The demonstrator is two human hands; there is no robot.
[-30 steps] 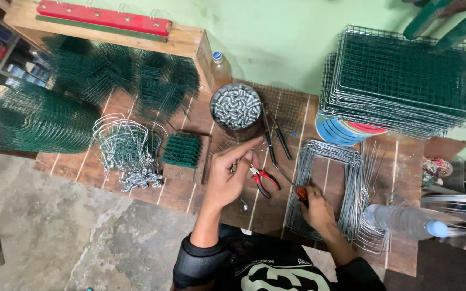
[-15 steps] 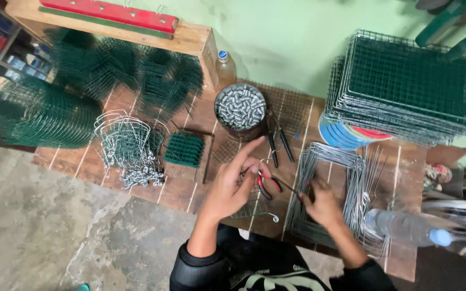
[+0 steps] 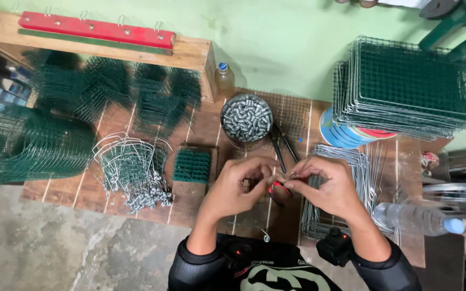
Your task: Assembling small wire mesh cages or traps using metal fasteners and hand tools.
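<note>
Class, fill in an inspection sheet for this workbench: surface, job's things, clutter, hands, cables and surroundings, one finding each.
Surface: wooden plank board on a grey floor, largely covered.
Job's things: thin wire piece pinched between both hands; red-handled pliers lying beneath them.
Clutter: round tin of small metal clips, pile of bent wire parts, flat wire frames, stack of green mesh panels, plastic bottle.
Hands: left hand and right hand meet fingertip to fingertip on the wire.
Cables: nothing seen.
Surroundings: green wall, wooden bench with a red bar.
</note>
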